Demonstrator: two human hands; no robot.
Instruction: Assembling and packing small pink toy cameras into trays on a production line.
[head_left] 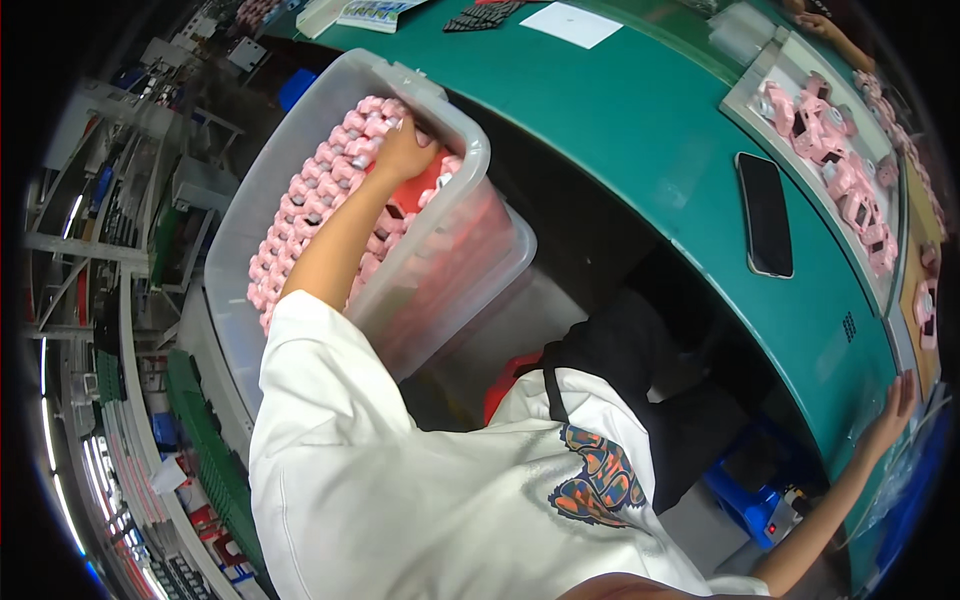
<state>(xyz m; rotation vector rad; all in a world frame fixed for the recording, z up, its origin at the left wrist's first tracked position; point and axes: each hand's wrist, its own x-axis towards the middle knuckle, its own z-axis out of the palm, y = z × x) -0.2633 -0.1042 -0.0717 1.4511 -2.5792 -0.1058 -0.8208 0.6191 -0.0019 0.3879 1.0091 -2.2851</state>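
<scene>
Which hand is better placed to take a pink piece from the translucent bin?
Probably the left hand: it reaches into the bin, right at the pink pieces. The right hand is far off, by the green table.

The person's left forearm (338,238) reaches forward, left grip (405,152) bent downward; right forearm (822,528) stretches rightward, right grip (887,420) loosely extended.
</scene>
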